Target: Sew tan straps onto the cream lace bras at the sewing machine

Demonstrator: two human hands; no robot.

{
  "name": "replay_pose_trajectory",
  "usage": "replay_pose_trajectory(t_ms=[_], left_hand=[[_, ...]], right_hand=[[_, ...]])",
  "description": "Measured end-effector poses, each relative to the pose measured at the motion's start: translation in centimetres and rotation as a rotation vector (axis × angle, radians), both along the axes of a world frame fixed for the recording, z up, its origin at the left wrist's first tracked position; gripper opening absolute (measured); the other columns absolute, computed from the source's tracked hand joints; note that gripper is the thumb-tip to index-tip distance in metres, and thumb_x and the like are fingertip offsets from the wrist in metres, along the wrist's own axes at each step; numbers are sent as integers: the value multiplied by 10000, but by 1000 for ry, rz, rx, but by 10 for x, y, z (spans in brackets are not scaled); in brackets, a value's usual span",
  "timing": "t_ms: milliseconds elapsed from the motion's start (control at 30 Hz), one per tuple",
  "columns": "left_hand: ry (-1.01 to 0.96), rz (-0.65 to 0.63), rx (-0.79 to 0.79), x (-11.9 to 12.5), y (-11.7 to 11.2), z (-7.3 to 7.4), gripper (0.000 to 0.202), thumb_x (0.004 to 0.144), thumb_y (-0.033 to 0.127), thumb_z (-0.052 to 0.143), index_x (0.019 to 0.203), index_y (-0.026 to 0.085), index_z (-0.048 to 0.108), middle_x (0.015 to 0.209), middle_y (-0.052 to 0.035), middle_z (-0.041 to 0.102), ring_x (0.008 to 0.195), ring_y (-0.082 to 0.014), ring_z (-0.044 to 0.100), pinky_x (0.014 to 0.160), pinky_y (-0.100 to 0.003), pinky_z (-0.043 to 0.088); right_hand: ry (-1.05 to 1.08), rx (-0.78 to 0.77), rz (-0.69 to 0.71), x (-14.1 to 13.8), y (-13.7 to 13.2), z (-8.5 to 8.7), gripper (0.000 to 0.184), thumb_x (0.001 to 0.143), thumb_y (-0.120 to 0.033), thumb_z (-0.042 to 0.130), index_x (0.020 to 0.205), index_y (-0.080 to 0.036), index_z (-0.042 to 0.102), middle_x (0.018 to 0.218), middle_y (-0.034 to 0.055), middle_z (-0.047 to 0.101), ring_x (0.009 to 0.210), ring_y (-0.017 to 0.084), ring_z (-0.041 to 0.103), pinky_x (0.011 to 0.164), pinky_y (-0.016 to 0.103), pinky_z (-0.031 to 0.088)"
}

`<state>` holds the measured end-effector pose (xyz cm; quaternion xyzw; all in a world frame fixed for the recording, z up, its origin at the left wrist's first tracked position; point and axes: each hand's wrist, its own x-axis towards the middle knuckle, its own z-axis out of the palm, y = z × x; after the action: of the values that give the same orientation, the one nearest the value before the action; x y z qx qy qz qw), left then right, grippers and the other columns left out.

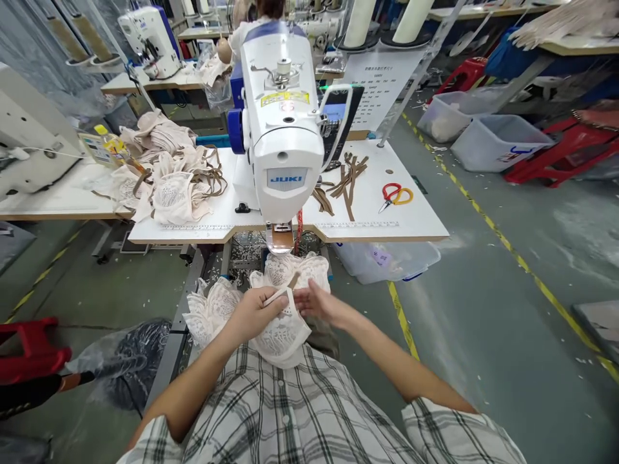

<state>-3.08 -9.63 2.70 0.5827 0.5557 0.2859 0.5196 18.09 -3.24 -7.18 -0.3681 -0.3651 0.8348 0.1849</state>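
In front of my body, below the sewing machine, my left hand [258, 312] pinches the top of a white lace bra cup [283, 335], thumb on the near side. At the cup's right edge is my right hand [320, 301], its fingers stretched out and its thumb raised apart from them; some fingertips are hidden by the cup. A short brown strip [294, 280] shows just above the cup. More white lace pieces [213, 309] lie to the left and under the machine's front end. The white sewing machine [287, 142] stands directly ahead.
On the machine table [401, 229] lie red-and-yellow-handled scissors [396, 196] and brown strips [349, 183]. A pile of bras [169, 174] sits at left. Below the table's right side hangs a clear plastic bin [391, 261]. A red stool [29, 351] stands at far left.
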Motion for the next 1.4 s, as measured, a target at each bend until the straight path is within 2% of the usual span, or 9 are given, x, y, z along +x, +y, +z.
replay_pose_trajectory(t_ms=[200, 367, 467, 633, 733, 867, 1133, 1300, 1400], left_hand=[[73, 83, 110, 16, -22, 5, 370, 913, 452, 527, 683, 172, 602, 621, 13, 583, 583, -122, 490, 563, -228, 354], [115, 137, 133, 23, -34, 7, 386, 897, 439, 554, 622, 170, 582, 598, 12, 583, 577, -122, 496, 554, -226, 355], [147, 195, 142, 23, -36, 7, 407, 909, 462, 546, 625, 175, 596, 605, 6, 607, 572, -128, 513, 551, -230, 357], [231, 185, 223, 26, -35, 7, 401, 929, 449, 526, 640, 184, 609, 594, 7, 590, 570, -128, 500, 557, -238, 335], [226, 154, 239, 31, -35, 7, 442, 948, 451, 499, 605, 181, 573, 563, 13, 546, 550, -117, 464, 549, -239, 312], [203, 112, 264, 34, -36, 3, 449, 959, 427, 483, 590, 177, 535, 545, 27, 485, 536, -103, 415, 549, -237, 294], [99, 150, 293, 43, -21, -22, 388, 965, 457, 476, 698, 183, 538, 684, 1, 538, 646, -129, 469, 603, -240, 367], [223, 314, 460, 48, 4, -42, 266, 989, 395, 444, 969, 180, 600, 758, -21, 620, 641, -142, 536, 604, -245, 416], [381, 200, 660, 35, 29, -43, 300, 978, 313, 479, 1215, 181, 608, 799, -39, 701, 633, -144, 606, 610, -239, 441]], right_hand=[[290, -91, 7, -38, -50, 26, 602, 823, -752, 518, 961, -187, 676, 790, 63, 700, 796, 209, 668, 758, 331, 525], [236, -20, -321, -34, -44, 39, 351, 722, -478, 787, 917, -200, 695, 629, -34, 580, 565, 109, 531, 602, 247, 491], [225, 54, -454, -12, -36, 49, 270, 728, -453, 796, 857, -233, 706, 752, -30, 627, 660, 92, 549, 654, 210, 491], [100, 412, -192, 10, -41, 82, 217, 810, -434, 734, 872, -229, 769, 1285, 60, 619, 1181, 220, 574, 961, 323, 483], [-22, 650, -124, 3, -50, 92, 241, 878, -449, 653, 917, -245, 774, 1144, 70, 673, 1067, 231, 620, 883, 342, 500], [-139, 848, -255, -9, -52, 85, 306, 899, -454, 620, 748, -218, 741, 830, 54, 661, 791, 192, 593, 694, 309, 455], [8, 393, -475, -17, -33, 59, 336, 772, -533, 735, 820, -202, 761, 598, -25, 488, 524, 94, 295, 491, 258, 257], [57, 254, -480, -19, 10, 55, 350, 710, -522, 790, 867, -210, 764, 716, 1, 610, 591, 99, 429, 513, 234, 329], [63, 248, -428, -17, 47, 57, 337, 725, -528, 776, 798, -203, 727, 907, 29, 671, 702, 109, 535, 580, 221, 425]])
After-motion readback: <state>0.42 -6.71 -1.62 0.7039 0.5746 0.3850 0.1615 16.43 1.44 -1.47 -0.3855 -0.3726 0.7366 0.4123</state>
